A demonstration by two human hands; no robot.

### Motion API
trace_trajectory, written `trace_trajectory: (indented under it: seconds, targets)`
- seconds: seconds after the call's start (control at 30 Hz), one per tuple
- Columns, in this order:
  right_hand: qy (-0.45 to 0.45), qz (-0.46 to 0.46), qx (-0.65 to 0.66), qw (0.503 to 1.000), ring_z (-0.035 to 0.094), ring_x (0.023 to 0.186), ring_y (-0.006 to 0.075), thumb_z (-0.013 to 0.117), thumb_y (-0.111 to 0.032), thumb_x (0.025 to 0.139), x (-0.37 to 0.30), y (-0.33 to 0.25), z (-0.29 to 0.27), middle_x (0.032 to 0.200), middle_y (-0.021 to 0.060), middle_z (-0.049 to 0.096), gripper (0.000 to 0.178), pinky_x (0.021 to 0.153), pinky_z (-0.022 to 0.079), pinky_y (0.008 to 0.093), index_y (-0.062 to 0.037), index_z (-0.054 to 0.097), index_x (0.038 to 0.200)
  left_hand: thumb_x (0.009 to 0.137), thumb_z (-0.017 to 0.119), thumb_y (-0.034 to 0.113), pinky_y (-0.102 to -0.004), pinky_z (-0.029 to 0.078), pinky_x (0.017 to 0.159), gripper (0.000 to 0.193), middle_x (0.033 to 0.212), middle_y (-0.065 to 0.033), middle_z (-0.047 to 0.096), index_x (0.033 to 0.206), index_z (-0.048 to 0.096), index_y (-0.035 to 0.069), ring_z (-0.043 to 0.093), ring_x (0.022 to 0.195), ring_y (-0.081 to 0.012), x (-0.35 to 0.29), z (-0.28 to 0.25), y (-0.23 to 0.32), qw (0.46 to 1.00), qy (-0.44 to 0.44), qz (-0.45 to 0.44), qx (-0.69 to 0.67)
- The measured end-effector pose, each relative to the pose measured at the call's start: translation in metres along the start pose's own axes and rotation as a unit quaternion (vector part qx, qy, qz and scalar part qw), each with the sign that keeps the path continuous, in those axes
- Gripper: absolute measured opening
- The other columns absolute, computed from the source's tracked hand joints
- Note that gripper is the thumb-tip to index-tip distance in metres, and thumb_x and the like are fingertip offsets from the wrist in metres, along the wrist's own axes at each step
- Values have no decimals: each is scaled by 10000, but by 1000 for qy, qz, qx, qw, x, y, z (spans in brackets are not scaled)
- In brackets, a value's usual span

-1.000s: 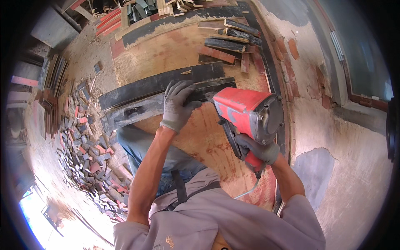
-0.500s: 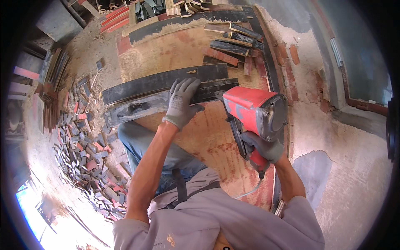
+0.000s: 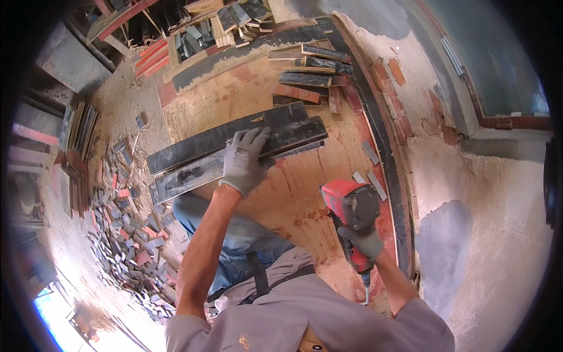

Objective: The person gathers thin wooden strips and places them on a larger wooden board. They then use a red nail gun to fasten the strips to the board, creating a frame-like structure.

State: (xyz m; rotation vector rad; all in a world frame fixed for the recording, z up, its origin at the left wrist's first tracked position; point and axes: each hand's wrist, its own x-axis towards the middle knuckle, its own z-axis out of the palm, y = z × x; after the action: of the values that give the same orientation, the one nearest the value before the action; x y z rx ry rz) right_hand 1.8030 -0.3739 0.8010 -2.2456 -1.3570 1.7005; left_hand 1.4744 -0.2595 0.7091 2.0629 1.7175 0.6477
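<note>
My left hand (image 3: pixel 241 165), in a grey glove, grips the nearer of two long black-faced boards (image 3: pixel 296 136), fingers over its top and thumb at the near edge. Just beyond lies the second black board (image 3: pixel 202 139), roughly parallel. Another dark strip (image 3: pixel 305 150) peeks out under the near board's right part. Wrapped round the handle of a red and black nail gun (image 3: pixel 343 196) is my gloved right hand (image 3: pixel 365 243). The gun hangs to the right of the boards, apart from them, with an air hose (image 3: pixel 368 287) at its handle end.
A large plywood sheet (image 3: pixel 217 100) with a dark border lies beneath the boards. Short strips (image 3: pixel 311 76) are piled at its far right; a few small blocks (image 3: pixel 375 185) lie near its right edge. Many offcuts (image 3: pixel 132 240) cover the floor at left. A wall (image 3: pixel 434 111) stands at right.
The nail gun has moved back off the boards, down toward me. The near board's right end has shifted, uncovering a dark strip. My left hand stays on the board; the view has shifted slightly.
</note>
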Motion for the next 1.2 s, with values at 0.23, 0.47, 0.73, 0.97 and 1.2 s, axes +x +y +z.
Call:
trace_trajectory:
  seconds: [0.23,0.47,0.73,0.97,1.2]
  targets:
    - [136,-157,-119,971,719,954,463,769,-164,829,32,87,69,991,276,727,581,798,559,531,-57,546,1354,661,947,215,-494,473,1078,944,1434,-141,576,1507,537,128,542,1309,-377,8,-4,1,997,-39,25,68]
    - [104,-44,-215,970,719,954,463,729,-349,863,38,112,136,1104,314,711,991,816,548,537,70,222,1604,604,981,243,-511,513,1002,946,1318,-123,604,1455,577,155,573,1222,-380,-28,-33,-39,983,-95,-55,147]
    - [35,-78,-248,965,698,1118,428,740,-372,903,50,86,139,1248,318,685,982,941,550,508,79,225,1607,619,968,307,-454,559,962,777,1195,-153,684,1321,702,108,669,1103,-373,-20,-64,-11,990,-112,-44,76]
    - [-208,-229,349,885,642,1284,264,946,-385,797,31,-31,167,1402,222,639,1009,1054,532,373,-9,392,1553,726,970,348,-347,592,874,893,1220,-215,753,1410,615,-104,730,1042,-199,-30,-81,41,893,-267,-207,-298]
    - [-301,-210,344,864,660,1104,145,980,-271,776,24,-70,166,1216,79,683,863,938,564,312,-21,489,1440,746,959,242,-254,548,721,735,994,-54,771,1351,684,-70,670,835,-70,-35,-106,61,848,-304,-220,-375]
